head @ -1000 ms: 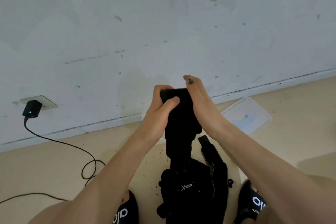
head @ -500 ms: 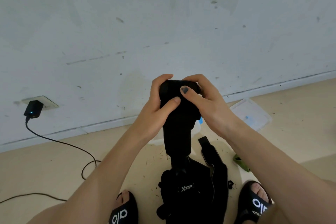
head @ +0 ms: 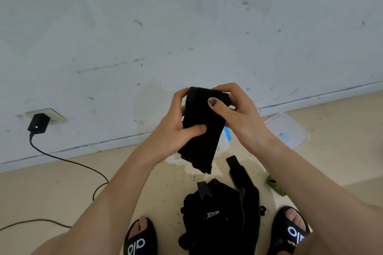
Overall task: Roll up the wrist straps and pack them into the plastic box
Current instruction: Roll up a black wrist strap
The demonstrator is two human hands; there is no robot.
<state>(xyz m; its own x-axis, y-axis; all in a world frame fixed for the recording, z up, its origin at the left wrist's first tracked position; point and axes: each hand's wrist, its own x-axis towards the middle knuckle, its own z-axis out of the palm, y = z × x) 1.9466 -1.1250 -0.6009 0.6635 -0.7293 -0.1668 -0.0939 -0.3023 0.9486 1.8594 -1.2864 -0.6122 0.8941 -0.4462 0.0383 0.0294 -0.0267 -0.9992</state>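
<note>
Rolling is in hand — both the left hand (head: 176,130) and right hand (head: 238,116) grip the black fabric wrist strap (head: 202,130), its loose tail needing winding up before boxing.

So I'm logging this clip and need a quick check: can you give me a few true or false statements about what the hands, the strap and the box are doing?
1. Both hands hold the black strap. True: left hand, right hand.
2. The strap lies inside the plastic box. False: it is held up in front of the box.
3. A charger is plugged into the wall socket. True.
4. The lid is on the box. False: it lies on the floor to the right.
</note>
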